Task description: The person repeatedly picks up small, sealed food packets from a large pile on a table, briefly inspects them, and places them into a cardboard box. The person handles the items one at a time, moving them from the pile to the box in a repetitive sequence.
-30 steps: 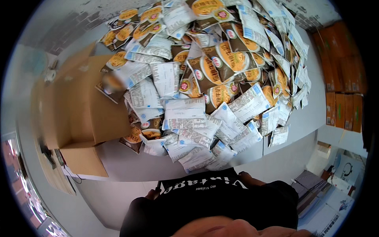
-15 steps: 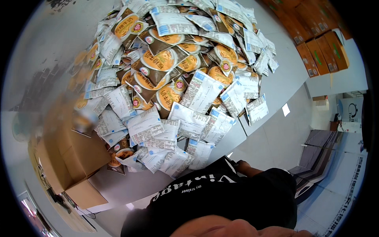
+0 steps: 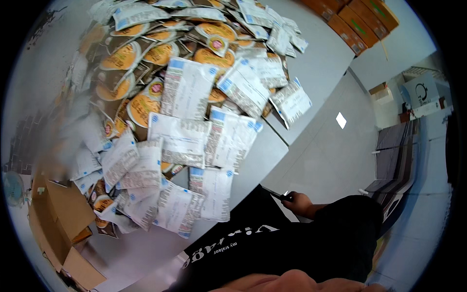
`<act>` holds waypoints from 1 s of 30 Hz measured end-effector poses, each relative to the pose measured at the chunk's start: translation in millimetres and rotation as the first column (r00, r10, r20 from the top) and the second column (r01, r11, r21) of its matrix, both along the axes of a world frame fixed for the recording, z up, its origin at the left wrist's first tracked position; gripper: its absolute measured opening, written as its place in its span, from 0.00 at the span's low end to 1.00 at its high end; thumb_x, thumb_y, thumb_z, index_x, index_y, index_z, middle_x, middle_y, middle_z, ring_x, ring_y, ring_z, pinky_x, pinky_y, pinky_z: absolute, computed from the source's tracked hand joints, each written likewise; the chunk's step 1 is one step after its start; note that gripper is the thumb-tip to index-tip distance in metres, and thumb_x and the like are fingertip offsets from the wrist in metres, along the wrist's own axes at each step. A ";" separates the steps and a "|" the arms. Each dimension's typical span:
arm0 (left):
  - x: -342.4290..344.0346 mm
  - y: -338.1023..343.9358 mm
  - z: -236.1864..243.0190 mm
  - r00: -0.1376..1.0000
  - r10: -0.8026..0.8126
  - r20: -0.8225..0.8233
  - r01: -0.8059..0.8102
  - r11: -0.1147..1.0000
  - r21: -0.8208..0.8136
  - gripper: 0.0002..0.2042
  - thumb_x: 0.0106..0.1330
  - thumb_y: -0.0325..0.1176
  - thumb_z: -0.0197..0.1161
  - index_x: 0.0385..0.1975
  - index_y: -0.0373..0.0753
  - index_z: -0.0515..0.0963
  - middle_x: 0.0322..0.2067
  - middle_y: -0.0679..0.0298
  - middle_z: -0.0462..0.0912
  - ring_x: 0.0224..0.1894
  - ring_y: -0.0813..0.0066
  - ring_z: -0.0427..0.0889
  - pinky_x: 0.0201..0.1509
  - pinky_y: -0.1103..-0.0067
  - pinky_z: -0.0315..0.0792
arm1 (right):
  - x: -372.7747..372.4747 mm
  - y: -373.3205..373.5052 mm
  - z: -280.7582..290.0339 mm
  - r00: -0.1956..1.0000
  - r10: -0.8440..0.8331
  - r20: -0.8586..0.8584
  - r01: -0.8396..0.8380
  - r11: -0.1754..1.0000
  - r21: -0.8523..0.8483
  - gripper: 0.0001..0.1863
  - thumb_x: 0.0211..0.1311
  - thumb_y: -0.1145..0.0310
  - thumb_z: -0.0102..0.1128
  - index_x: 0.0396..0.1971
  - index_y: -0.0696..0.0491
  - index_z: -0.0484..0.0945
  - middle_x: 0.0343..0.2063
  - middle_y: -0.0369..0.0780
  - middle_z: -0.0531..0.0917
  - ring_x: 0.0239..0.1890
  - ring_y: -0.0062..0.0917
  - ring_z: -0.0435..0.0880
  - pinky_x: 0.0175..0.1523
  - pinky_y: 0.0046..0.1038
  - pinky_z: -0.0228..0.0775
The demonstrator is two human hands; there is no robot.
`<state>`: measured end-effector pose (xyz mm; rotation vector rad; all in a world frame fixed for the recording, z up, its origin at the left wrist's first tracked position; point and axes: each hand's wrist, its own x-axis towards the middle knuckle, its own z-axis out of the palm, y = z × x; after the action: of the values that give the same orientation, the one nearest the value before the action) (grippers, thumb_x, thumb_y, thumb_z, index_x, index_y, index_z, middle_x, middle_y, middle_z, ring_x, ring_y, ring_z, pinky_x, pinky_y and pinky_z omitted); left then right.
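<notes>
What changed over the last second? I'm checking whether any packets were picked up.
Only the view swung: the packet pile slid left and up in the picture. The right hand stays by the table edge with a small dark object; no packets taken. Cardboard box unmoved.

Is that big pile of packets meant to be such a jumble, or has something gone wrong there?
The packets lie in a loose heap on the grey table, some face up in brown and orange, others white back up, at every angle. None looks torn or spilled. The cardboard box at the left stands open. The right hand holds a small dark object.
</notes>
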<state>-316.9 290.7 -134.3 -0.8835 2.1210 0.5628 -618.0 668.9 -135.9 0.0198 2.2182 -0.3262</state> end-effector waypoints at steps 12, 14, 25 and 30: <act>128.2 33.2 -48.1 0.983 0.157 -0.096 -0.158 0.988 -0.001 0.26 0.61 0.55 0.51 0.34 0.35 0.80 0.36 0.48 0.82 0.40 0.54 0.81 0.44 0.64 0.72 | 7.3 14.6 -22.1 0.997 0.015 -0.077 -0.025 0.992 -0.127 0.26 0.55 0.54 0.58 0.42 0.64 0.74 0.26 0.47 0.82 0.28 0.31 0.83 0.35 0.30 0.74; 148.9 26.5 -82.8 0.947 0.310 -0.089 -0.308 0.951 0.035 0.28 0.61 0.57 0.49 0.31 0.34 0.81 0.33 0.49 0.83 0.39 0.53 0.82 0.45 0.65 0.72 | 11.0 5.2 -2.7 0.999 -0.048 -0.006 0.047 0.987 -0.152 0.26 0.56 0.55 0.58 0.41 0.65 0.73 0.25 0.46 0.82 0.25 0.29 0.83 0.32 0.29 0.74; 99.0 39.5 -12.9 0.940 -0.086 -0.329 -0.002 0.966 -0.258 0.23 0.59 0.51 0.56 0.34 0.33 0.78 0.32 0.50 0.80 0.41 0.53 0.79 0.47 0.65 0.72 | -2.4 6.6 -7.7 0.834 0.539 -0.114 -0.535 0.842 0.070 0.28 0.55 0.50 0.55 0.41 0.63 0.76 0.38 0.54 0.81 0.44 0.43 0.80 0.49 0.36 0.70; 33.9 31.2 42.9 0.600 -0.201 -0.774 -0.049 0.957 -0.286 0.09 0.61 0.38 0.57 0.31 0.40 0.79 0.27 0.57 0.79 0.35 0.56 0.78 0.39 0.67 0.72 | -20.1 -43.2 35.3 0.493 0.735 -0.464 -0.843 0.537 -0.045 0.19 0.57 0.56 0.57 0.38 0.57 0.78 0.31 0.48 0.82 0.37 0.42 0.81 0.43 0.37 0.72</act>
<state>-283.0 321.9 -91.3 -0.7419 3.1257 0.7112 -638.1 625.7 -100.5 -1.3293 2.2625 -0.0877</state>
